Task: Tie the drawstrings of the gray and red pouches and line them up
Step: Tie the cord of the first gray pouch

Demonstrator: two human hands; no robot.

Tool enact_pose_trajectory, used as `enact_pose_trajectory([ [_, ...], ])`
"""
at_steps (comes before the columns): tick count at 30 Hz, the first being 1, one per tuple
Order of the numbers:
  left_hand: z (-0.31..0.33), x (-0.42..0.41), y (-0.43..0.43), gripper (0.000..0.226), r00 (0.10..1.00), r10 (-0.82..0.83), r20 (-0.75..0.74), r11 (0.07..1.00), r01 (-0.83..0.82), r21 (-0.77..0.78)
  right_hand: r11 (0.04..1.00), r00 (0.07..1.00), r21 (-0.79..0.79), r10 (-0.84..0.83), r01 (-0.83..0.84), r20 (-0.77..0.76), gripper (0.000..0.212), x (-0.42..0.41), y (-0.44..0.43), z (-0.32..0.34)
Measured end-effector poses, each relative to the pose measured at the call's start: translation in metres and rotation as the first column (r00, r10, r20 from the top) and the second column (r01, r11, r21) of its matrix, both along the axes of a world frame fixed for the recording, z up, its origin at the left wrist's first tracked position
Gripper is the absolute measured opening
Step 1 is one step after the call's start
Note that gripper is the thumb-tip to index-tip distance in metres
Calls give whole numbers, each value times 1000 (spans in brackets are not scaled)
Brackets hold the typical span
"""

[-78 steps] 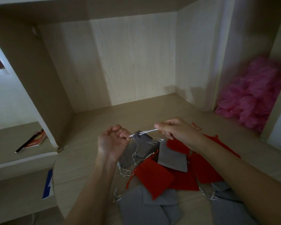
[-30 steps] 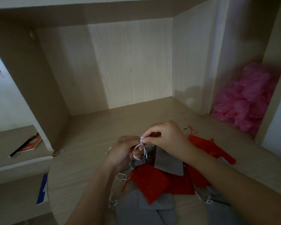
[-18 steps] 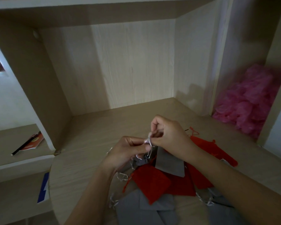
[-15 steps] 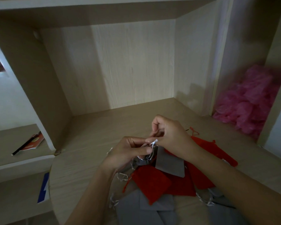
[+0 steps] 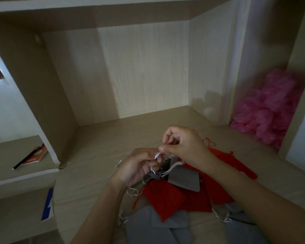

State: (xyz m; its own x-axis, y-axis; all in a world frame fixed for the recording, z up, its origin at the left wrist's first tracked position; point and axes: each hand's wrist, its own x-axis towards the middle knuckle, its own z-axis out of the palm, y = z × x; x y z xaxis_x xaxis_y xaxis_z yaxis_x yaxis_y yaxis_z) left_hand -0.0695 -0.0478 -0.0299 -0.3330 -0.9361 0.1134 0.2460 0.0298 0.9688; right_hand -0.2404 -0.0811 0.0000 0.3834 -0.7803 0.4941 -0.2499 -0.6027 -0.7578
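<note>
Hands: left hand [image 5: 137,167] and right hand [image 5: 185,147] meet at centre frame, just above the surface [image 5: 95,173].
Heap risk: the heap of pouches [image 5: 165,198], red and gray, lies loose at lower centre. A dangling cord could snag one and drag it along.
Pouch risk: the gray pouch [image 5: 155,176] hangs by its gathered neck under the left fingers. A slack pull may let it reopen.
Cord risk: the drawstring [image 5: 173,169] is thin, so its pinched end could slip before the knot bites.
Left pose: fingers curled round the cord near the neck.
Right pose: thumb and forefinger pinch the cord end, held higher than the left hand.
</note>
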Motion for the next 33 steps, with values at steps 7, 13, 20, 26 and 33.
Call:
enact_pose_trajectory([
  [7, 2, -9, 3, 32, 984, 34, 177, 995, -17, -96, 999, 999, -26, -37, 37, -28, 14, -1, -2, -2],
  [13, 2, -4, -4, 23, 959, 280, 38, 960, -279, -32, 942, 959, 337, 98, -3, -266, 35, -4, -5, -4],
  [20, 2, 0, -5, 22, 922, 382, -59, 923, -384, -33, 940, 872, 317, 257, -126, -416, 12, 1, 3, -8],
  [26, -1, -2, -7, 22, 880, 449, 155, 893, -446, -59, 907, 895, 387, 305, -168, -325, 14, -9, 4, 8],
  [33, -1, -7, -1, 40, 887, 303, 348, 952, -299, -65, 895, 953, 371, 294, -248, -73, 8, -12, 1, 15],
])
